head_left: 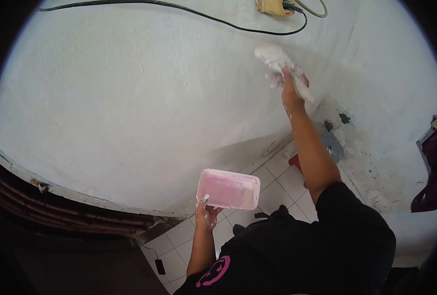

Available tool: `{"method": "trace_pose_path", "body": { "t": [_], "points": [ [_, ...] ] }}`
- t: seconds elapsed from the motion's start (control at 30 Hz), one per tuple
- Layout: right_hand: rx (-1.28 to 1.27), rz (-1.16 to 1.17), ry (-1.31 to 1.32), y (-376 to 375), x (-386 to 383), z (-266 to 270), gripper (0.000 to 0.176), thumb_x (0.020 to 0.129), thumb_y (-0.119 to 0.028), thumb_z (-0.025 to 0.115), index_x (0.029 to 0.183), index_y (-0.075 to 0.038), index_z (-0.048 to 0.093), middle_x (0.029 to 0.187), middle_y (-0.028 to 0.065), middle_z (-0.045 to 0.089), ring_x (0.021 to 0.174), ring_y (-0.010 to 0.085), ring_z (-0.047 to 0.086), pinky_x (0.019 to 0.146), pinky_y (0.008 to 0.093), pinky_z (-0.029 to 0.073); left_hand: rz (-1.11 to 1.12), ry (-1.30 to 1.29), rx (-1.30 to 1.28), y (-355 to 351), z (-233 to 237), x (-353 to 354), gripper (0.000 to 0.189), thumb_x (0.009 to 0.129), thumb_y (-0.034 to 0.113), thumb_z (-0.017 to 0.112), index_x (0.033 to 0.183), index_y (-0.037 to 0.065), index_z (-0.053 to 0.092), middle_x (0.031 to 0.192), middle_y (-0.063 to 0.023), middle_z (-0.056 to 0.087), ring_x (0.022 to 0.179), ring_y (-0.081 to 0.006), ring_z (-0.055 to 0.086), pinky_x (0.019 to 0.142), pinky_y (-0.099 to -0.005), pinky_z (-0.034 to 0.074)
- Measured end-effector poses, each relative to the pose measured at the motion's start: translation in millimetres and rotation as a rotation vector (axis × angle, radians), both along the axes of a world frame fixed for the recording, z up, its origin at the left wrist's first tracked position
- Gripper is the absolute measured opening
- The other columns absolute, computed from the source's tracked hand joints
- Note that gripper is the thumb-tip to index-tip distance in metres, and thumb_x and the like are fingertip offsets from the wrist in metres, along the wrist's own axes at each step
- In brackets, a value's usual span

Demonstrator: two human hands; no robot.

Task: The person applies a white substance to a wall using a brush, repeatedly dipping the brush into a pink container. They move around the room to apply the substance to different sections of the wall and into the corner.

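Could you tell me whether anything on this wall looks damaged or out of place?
Near the corner, below the right hand with its white-coated tool, the paint is flaked, with dark spots and a grey patch. A black cable trails across the wall to a socket block. The pink tub in the left hand looks fine.

Right arm stretched out full, right hand (288, 86) closed in a grip, left arm bent low, left hand (206, 215) clasped

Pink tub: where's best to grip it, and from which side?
Take the tub by its lower-left rim, from below, where the left hand holds it, thumb over the lip. Its open top faces up; the right hand grips a white tool.
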State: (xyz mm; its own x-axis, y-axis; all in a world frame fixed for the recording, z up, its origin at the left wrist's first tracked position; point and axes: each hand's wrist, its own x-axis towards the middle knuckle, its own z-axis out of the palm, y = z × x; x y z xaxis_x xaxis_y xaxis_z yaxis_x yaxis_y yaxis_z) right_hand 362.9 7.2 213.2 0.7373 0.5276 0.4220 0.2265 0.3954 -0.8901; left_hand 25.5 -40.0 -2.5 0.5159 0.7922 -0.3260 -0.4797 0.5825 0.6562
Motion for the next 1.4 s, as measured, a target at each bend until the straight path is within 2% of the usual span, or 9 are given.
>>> {"method": "trace_pose_path", "body": {
  "t": [0.17,0.27,0.43,0.5,0.6,0.67,0.9,1.03,1.4],
  "points": [
    [-0.017,-0.21,-0.421,13.6,-38.2,-122.9,0.017,0.092,-0.012,0.052,0.1,0.001,0.06,0.093,0.0078,0.064,0.082,0.0157,0.061,0.072,0.0256,0.049,0.024,0.011,0.055,7.3,15.1,-25.8,0.056,0.084,0.032,0.055,0.129,0.002,0.04,0.122,-0.0182,0.053,0.106,-0.0335,0.057,0.083,-0.0488,0.052],
    [-0.212,0.135,0.205,-12.1,-49.0,-93.5,0.018,0.092,-0.011,0.05,0.102,0.001,0.059,0.095,0.0107,0.064,0.084,0.0169,0.061,0.075,0.0283,0.051,0.016,0.052,0.048,9.1,15.6,-32.8,0.058,0.083,0.032,0.056,0.129,0.002,0.04,0.122,-0.0182,0.052,0.107,-0.0339,0.057,0.084,-0.0498,0.051],
    [0.215,-0.019,-0.247,21.4,-1.0,-37.0,0.023,0.092,-0.019,0.054,0.105,-0.001,0.058,0.093,0.0098,0.064,0.084,0.0161,0.06,0.076,0.0324,0.049,0.02,0.067,0.085,13.0,13.9,-29.4,0.056,0.084,0.033,0.055,0.129,0.003,0.04,0.121,-0.0179,0.053,0.107,-0.0339,0.056,0.082,-0.0492,0.053],
    [-0.283,-0.198,0.031,25.6,-30.7,-23.2,0.025,0.09,-0.022,0.059,0.105,-0.002,0.058,0.092,0.0084,0.064,0.083,0.0164,0.06,0.075,0.0321,0.048,0.025,0.062,0.075,9.2,9.9,-27.8,0.056,0.084,0.034,0.055,0.129,0.003,0.04,0.121,-0.018,0.052,0.107,-0.0338,0.056,0.082,-0.0493,0.053],
    [-0.244,-0.149,-0.197,24.5,-29.4,-142.0,0.024,0.088,-0.02,0.062,0.103,-0.002,0.058,0.094,0.0095,0.065,0.088,0.0154,0.063,0.074,0.0299,0.05,0.043,0.031,0.079,5.6,14.0,-28.7,0.056,0.084,0.034,0.055,0.129,0.003,0.04,0.121,-0.0179,0.053,0.107,-0.0336,0.057,0.082,-0.0495,0.053],
    [-0.384,0.213,0.192,-7.6,-43.3,-125.7,0.025,0.089,-0.02,0.06,0.105,-0.002,0.058,0.095,0.0092,0.065,0.087,0.0135,0.064,0.074,0.0269,0.052,0.049,-0.011,0.064,3.1,17.0,-28.5,0.055,0.085,0.033,0.053,0.129,0.003,0.04,0.12,-0.0172,0.054,0.106,-0.033,0.058,0.082,-0.0499,0.053],
    [-0.179,-0.006,0.021,15.8,-55.4,2.0,0.022,0.091,-0.021,0.057,0.101,-0.002,0.057,0.09,0.0058,0.065,0.081,0.0105,0.062,0.068,0.0272,0.049,-0.037,0.106,0.083,18.8,8.5,-31.6,0.057,0.085,0.034,0.054,0.131,0.004,0.039,0.121,-0.0172,0.053,0.107,-0.0331,0.057,0.082,-0.0501,0.052],
    [-0.251,0.062,-0.061,4.2,-65.9,-113.2,0.019,0.092,-0.016,0.054,0.104,-0.002,0.058,0.09,0.0063,0.064,0.073,0.0096,0.061,0.057,0.0244,0.049,-0.027,0.059,0.094,13.0,16.9,-33.3,0.059,0.084,0.034,0.054,0.132,0.003,0.038,0.123,-0.0182,0.051,0.109,-0.035,0.055,0.084,-0.0514,0.051],
    [-0.343,-0.032,-0.035,9.8,-48.0,-62.9,0.048,0.087,-0.044,0.059,0.11,-0.004,0.047,0.085,0.0053,0.064,0.073,0.0119,0.059,0.069,0.0266,0.047,-0.028,0.069,0.105,11.5,20.7,-32.4,0.059,0.084,0.035,0.054,0.132,0.005,0.038,0.124,-0.0173,0.051,0.108,-0.0348,0.055,0.086,-0.0524,0.05]
  ]
}}
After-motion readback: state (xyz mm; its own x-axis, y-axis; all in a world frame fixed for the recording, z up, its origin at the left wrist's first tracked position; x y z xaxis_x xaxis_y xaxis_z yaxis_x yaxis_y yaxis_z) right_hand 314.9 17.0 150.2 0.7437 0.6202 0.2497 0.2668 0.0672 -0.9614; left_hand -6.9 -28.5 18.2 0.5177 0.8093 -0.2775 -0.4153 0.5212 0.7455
